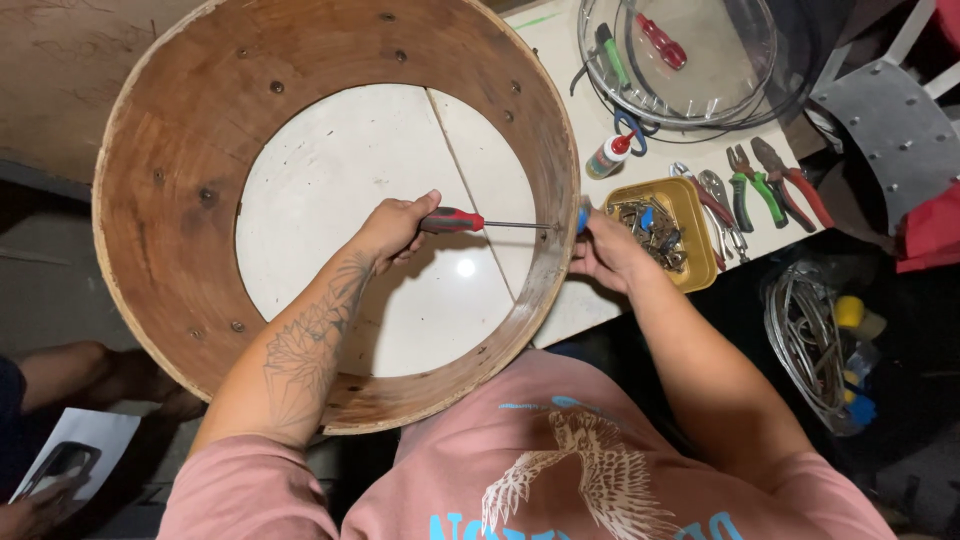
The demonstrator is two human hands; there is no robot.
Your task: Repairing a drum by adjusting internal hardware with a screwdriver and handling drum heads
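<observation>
Red and black, the screwdriver handle sits in our left hand, whose fingers are wrapped tight around it. We hold one screwdriver only; its thin steel shaft runs level to the inner wall of the hoop, where the tip meets the wood. Our right hand is on the outside of that same wall, just opposite the tip, its fingers pinched around a small blue piece pressed to the wood; what that piece is, we cannot tell.

We see one hoop: a wide round band of brown plywood, worn and stained inside, pale at its rim, studded with several dark screw heads. It stands on its edge on the white counter, which shows through its open middle, and it leans over the counter's near edge toward our chest.

To the right, beyond our right hand, lies one yellow tray, rectangular, full of small metal bits. Past it lie four pliers, with red, green and bare steel handles. Above the tray stands one small glue bottle with a red cap. Farther up rests a round clear skin in a hoop, with two more screwdrivers on it, one green and one red.
</observation>
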